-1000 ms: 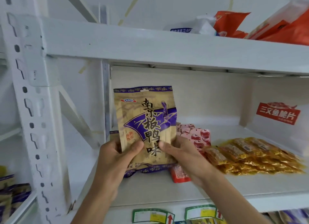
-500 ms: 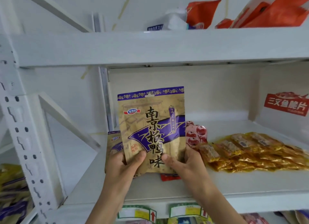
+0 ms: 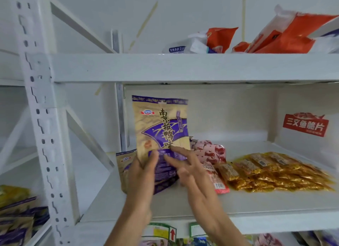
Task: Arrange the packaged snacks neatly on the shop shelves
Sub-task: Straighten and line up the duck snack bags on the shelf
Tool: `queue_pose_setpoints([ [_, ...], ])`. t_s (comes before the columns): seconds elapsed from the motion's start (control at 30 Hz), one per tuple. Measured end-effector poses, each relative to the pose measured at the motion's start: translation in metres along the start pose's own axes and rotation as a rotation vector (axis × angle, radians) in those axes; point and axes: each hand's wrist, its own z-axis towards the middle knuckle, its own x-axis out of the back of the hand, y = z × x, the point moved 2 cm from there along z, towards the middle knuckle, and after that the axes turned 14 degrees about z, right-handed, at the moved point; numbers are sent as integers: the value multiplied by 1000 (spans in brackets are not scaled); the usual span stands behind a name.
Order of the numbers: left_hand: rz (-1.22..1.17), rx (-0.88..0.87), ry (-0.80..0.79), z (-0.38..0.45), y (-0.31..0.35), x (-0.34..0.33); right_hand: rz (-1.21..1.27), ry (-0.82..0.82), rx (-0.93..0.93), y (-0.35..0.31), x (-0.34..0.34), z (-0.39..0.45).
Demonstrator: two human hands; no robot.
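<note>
A tan and purple snack pouch (image 3: pixel 161 124) stands upright at the left end of the white middle shelf (image 3: pixel 183 203). My left hand (image 3: pixel 142 174) grips its lower left edge, thumb on the front. My right hand (image 3: pixel 185 165) has its fingers stretched out, the tips touching the pouch's lower front. More pouches of the same kind (image 3: pixel 124 163) lie behind and under the held one. Pink packets with red cherries (image 3: pixel 211 152) lie just right of it, and a pile of gold-wrapped bars (image 3: pixel 275 172) fills the shelf's right part.
A perforated white upright (image 3: pixel 42 117) stands at the left. The upper shelf (image 3: pixel 183 68) carries orange and white bags (image 3: pixel 286 35). A white box with a red label (image 3: pixel 305 124) sits at the far right. More purple pouches (image 3: pixel 16 220) lie on a lower left shelf.
The pouch has gone deeper onto the shelf and stands further back. My right hand has let go of its bottom edge and now only touches it with straight fingers. The view has shifted.
</note>
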Motion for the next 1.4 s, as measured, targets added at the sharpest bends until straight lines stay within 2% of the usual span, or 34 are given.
queue_pose_setpoints([
  [0.07,-87,105,-49,6,-5,13,-179,151,-11,7,14,-3],
  [0.13,-148,148,-133,10,-8,20,-328,222,-65,18,23,-4],
  [0.2,-128,149,-162,11,-12,24,-227,170,-197,24,20,-6],
  [0.27,-118,138,-166,11,-17,24,65,155,-294,30,15,-7],
  [0.33,-120,139,-148,8,-21,23,224,189,-324,37,14,-9],
  [0.93,-153,182,-170,0,-35,26,280,145,-391,40,20,-3],
  [1.03,41,46,-97,-3,-34,25,321,185,-351,41,24,-1],
  [1.17,247,-298,231,-24,-23,29,262,308,-274,42,29,2],
  [1.2,317,-349,262,-28,-17,28,195,343,-256,40,29,3],
  [1.27,384,-347,156,-29,-6,19,15,371,-176,31,23,6],
  [1.33,308,-211,5,-24,0,11,-163,228,-27,20,9,8],
  [1.4,219,-142,-15,-18,3,14,-316,-85,120,12,-12,2],
])
